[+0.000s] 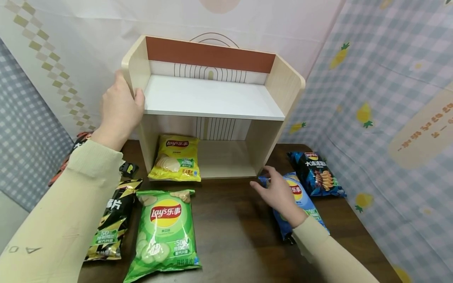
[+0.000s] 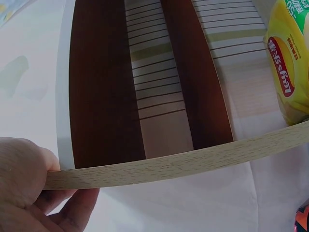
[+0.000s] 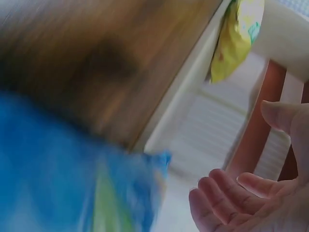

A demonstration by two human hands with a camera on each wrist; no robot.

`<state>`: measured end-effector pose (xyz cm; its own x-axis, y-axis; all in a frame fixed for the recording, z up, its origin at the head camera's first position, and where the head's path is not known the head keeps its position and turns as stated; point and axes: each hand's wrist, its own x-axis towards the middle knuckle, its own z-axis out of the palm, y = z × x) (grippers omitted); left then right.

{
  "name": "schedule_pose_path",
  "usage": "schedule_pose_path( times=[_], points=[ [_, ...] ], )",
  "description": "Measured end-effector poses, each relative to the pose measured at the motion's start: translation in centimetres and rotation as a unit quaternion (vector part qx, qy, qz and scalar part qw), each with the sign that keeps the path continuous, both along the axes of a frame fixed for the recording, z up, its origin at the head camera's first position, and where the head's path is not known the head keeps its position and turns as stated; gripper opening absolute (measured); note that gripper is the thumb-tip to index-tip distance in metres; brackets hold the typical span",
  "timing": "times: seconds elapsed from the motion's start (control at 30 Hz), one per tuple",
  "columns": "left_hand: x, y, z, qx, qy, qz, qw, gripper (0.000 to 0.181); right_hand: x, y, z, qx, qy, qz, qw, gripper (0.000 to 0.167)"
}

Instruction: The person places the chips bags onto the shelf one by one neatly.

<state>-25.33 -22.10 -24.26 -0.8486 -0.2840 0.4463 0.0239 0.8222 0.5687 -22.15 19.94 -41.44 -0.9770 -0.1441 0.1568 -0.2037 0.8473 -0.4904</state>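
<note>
A two-tier wooden shelf (image 1: 212, 96) stands at the back of the table. My left hand (image 1: 122, 104) grips the upper edge of its left side panel, thumb on one face and fingers on the other; the left wrist view shows the same hold on the panel (image 2: 183, 164). At the shelf's lower right corner is my right hand (image 1: 279, 192), over a blue Lay's chip bag (image 1: 308, 204). In the right wrist view its fingers (image 3: 227, 193) bend loosely around nothing. A yellow Lay's chip bag (image 1: 177, 159) leans inside the lower compartment, at the left.
On the brown table (image 1: 226, 232) lie a green Lay's bag (image 1: 164, 232) and a black-and-gold chip bag (image 1: 115, 216), left of centre. A dark blue chip bag (image 1: 318, 177) lies by the right-hand cloth wall. Behind my left sleeve a red-and-black bag (image 1: 83, 137) is partly hidden.
</note>
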Motion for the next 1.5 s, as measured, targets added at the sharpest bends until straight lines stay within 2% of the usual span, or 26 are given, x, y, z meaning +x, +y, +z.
schedule_pose_path(
  times=[0.13,0.33,0.4,0.5,0.6,0.77,0.97,1.3,1.4,1.5],
  points=[
    [0.1,-0.1,0.2,-0.002,-0.001,0.002,1.0,0.057,-0.4,2.8,0.6,0.011,0.004,0.001,0.9999,0.078],
    [0.2,0.0,-0.2,-0.002,-0.003,-0.002,1.0,0.057,-0.5,7.8,0.1,0.053,0.032,-0.004,0.9981,0.065],
    [0.2,0.0,-0.3,-0.006,0.0,-0.003,1.0,0.056,-0.3,9.4,0.0,0.068,0.028,-0.013,0.9972,0.065],
    [0.2,0.0,-0.2,-0.009,0.005,-0.002,0.9999,0.056,0.1,11.2,-0.1,0.081,-0.008,-0.027,0.9963,0.072],
    [0.2,0.1,-0.1,-0.006,0.003,0.001,1.0,0.056,0.4,12.5,-0.5,0.093,-0.069,-0.041,0.9924,0.083],
    [0.1,0.0,-0.1,0.008,0.004,0.004,1.0,0.056,0.8,13.0,-1.2,0.09,-0.141,-0.06,0.9841,0.095],
    [0.0,0.0,-0.2,0.023,0.012,0.001,0.9997,0.055,0.8,13.2,-1.3,0.082,-0.167,-0.067,0.9803,0.099],
    [-0.1,0.2,-0.5,0.014,0.041,0.003,0.9991,0.048,0.7,14.5,-2.1,0.053,-0.192,-0.056,0.9783,0.101],
    [0.0,0.2,-0.5,0.011,0.041,0.003,0.9991,0.048,0.9,14.7,-1.8,0.032,-0.221,-0.058,0.9729,0.102],
    [0.0,0.0,-0.6,0.009,0.038,0.001,0.9992,0.049,1.1,14.9,-1.5,0.023,-0.261,-0.065,0.9629,0.106]
  ],
)
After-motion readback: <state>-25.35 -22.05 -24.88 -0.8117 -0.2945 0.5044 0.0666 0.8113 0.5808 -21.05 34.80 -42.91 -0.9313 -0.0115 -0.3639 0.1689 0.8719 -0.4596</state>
